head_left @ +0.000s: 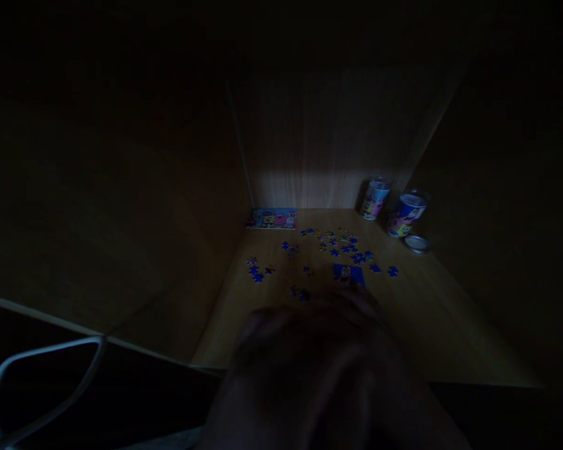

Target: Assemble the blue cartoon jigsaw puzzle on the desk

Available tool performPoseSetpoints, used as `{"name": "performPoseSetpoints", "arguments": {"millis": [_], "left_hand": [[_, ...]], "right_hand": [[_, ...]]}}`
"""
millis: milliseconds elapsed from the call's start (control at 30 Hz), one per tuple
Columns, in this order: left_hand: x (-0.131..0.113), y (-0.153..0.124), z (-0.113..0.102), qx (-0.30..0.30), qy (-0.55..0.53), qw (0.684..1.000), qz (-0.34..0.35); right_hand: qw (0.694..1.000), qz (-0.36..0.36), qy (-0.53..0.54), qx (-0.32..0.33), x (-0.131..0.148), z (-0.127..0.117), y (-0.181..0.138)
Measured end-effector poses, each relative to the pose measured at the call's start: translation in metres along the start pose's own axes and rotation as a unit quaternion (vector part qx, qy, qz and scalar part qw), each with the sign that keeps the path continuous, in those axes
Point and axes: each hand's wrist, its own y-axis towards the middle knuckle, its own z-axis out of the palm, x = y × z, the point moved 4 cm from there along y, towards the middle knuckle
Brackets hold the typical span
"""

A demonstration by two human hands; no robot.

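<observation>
The scene is very dark. A dim mass of hand and forearm (319, 362) fills the lower middle, over the near part of a wooden desk (431, 325). I cannot separate my left hand from my right hand in it, and no fingers show. Its far edge touches or covers a small joined patch of blue puzzle pieces (348, 274). Beyond it, several loose blue and yellow puzzle pieces (342, 245) lie scattered. A few more pieces (256, 273) lie to the left.
A cartoon picture card (272, 218) lies at the back by the wooden wall. Two printed tins (374, 199) (407, 214) stand at the back right, with a round metal lid (417, 244) beside them. Wooden side panels close in the desk. A white curved bar (37, 356) shows at lower left.
</observation>
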Motion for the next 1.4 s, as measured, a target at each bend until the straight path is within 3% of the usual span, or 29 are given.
{"name": "performPoseSetpoints", "arguments": {"millis": [133, 200, 300, 433, 633, 967, 1133, 1400], "left_hand": [[0.050, 0.043, -0.006, -0.087, 0.185, 0.973, -0.112], [0.076, 0.051, 0.001, -0.053, 0.257, 0.953, -0.152], [0.097, 0.052, 0.010, -0.015, 0.279, 0.946, -0.167], [0.097, 0.051, 0.010, -0.032, 0.278, 0.943, -0.177], [0.098, 0.053, 0.008, -0.062, 0.280, 0.934, -0.214], [0.098, 0.052, 0.013, -0.058, 0.294, 0.935, -0.190], [0.094, 0.052, 0.016, -0.025, 0.282, 0.940, -0.190], [0.095, 0.053, 0.025, -0.004, 0.272, 0.956, -0.112]], "right_hand": [[0.989, 0.076, 0.026, -0.121, -0.014, -0.022, -0.004], [0.972, 0.135, 0.018, -0.190, -0.028, -0.035, -0.009], [0.960, 0.175, -0.042, -0.213, -0.048, -0.048, -0.014], [0.960, 0.179, -0.072, -0.203, -0.061, -0.051, -0.017], [0.967, 0.166, -0.074, -0.179, -0.057, -0.040, -0.012], [0.970, 0.161, -0.092, -0.155, -0.056, -0.034, -0.009], [0.972, 0.158, -0.094, -0.146, -0.055, -0.031, -0.007], [0.972, 0.160, -0.104, -0.139, -0.052, -0.030, -0.005]]}}
